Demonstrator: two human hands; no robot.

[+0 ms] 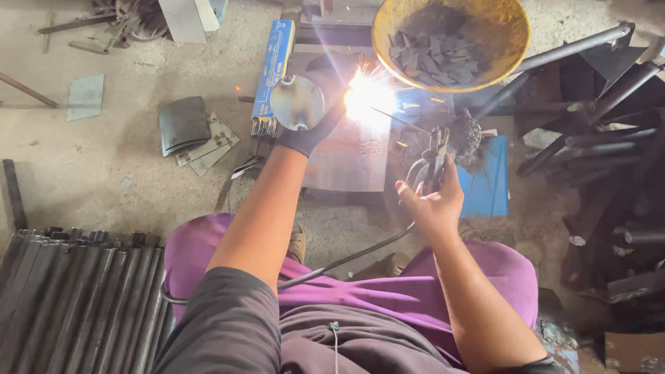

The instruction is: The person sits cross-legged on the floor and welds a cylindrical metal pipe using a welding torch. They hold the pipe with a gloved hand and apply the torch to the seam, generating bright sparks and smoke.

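Welding under way, seen from above the seated person's lap. Right hand [433, 201], bare, is clenched around the grip of an electrode holder [431, 163]; a thin welding rod [391, 118] runs from its clamp up and leftward to a bright arc [367, 97] throwing sparks. A dark cable [346, 260] trails from the holder back toward the body, under the right wrist.

Left hand [312, 131], in a dark glove, grasps a round metal disc [298, 102] with a small ring at its top edge, just left of the arc and nearly touching the glare. How the fingers sit on the disc is partly hidden by it.

Below both hands lies a flat steel plate [353, 156] on the floor, the arc at its far edge. Beyond the right hand, a yellow pan [502, 55] holding small dark metal offcuts. Left of the gloved hand, a blue box of rods [271, 66]. Near the left elbow, a stack of steel tubes [76, 298].

Handling judgement: holder looks stiff and moderately heavy, best taken by its insulated grip, well back from the clamp. Rod is thin, rigid, brittle-coated and hot near its tip. Disc is rigid sheet metal, likely warming near the arc; the gloved side is the one to hold it, at the rim away from the sparks.
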